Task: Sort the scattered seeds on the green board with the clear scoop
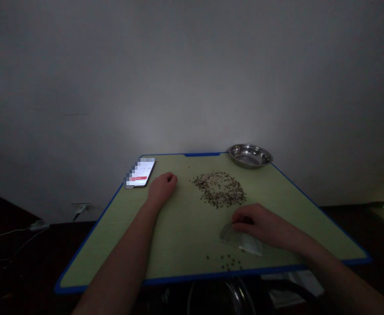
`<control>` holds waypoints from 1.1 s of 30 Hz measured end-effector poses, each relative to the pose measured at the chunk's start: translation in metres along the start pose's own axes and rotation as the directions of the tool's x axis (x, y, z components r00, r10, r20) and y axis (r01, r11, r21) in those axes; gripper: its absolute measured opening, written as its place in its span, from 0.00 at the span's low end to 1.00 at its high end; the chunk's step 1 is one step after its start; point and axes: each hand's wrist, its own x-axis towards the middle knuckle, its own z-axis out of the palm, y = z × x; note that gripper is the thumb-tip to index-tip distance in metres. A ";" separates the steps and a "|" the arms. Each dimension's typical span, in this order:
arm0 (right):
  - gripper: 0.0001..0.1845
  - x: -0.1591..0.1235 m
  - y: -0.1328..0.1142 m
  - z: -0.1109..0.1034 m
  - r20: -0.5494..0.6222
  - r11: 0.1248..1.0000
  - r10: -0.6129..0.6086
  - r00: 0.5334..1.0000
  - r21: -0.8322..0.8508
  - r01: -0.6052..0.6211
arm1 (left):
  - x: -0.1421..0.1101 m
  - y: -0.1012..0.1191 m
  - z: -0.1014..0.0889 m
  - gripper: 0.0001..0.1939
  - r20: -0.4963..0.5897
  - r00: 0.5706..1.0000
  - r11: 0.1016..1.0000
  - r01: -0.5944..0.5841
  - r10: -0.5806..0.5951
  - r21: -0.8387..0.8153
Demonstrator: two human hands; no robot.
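A pile of small dark seeds (pixel 218 189) lies spread on a pale green table top with a blue edge (pixel 113 245). My left hand (pixel 162 187) rests on the table as a loose fist, left of the pile, beside a lit phone (pixel 140 173). My right hand (pixel 260 224) lies curled on a clear plastic container (pixel 241 239) that is tipped on its side, just in front of the pile. A few stray seeds (pixel 228 261) lie near the front edge.
A shiny steel bowl (pixel 250 155) stands at the far right corner of the table. A grey wall rises behind. Cables and a plug (pixel 37 226) lie on the dark floor to the left. Clear plastic shows under the front edge.
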 end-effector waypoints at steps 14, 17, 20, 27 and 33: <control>0.06 0.013 -0.026 0.019 0.082 0.989 -0.147 0.986 -0.013 0.148 | 0.001 -0.003 0.003 0.17 -0.004 1.000 1.000 -0.016 0.016 0.002; 0.06 0.012 -0.028 0.020 0.094 0.986 -0.163 0.982 -0.009 0.164 | 0.001 -0.003 0.003 0.17 0.001 1.000 1.000 -0.019 0.019 -0.003; 0.06 0.010 -0.030 0.020 0.111 0.984 -0.171 0.979 -0.021 0.175 | 0.001 -0.003 0.003 0.17 -0.006 1.000 1.000 -0.024 0.024 -0.003; 0.07 0.006 -0.032 0.019 0.153 0.975 -0.210 0.966 -0.039 0.218 | 0.002 -0.003 0.003 0.16 0.000 1.000 1.000 -0.020 0.020 -0.011; 0.08 0.007 -0.032 0.018 0.200 0.976 -0.206 0.958 -0.026 0.215 | 0.002 -0.003 0.003 0.17 -0.006 1.000 1.000 -0.022 0.022 -0.010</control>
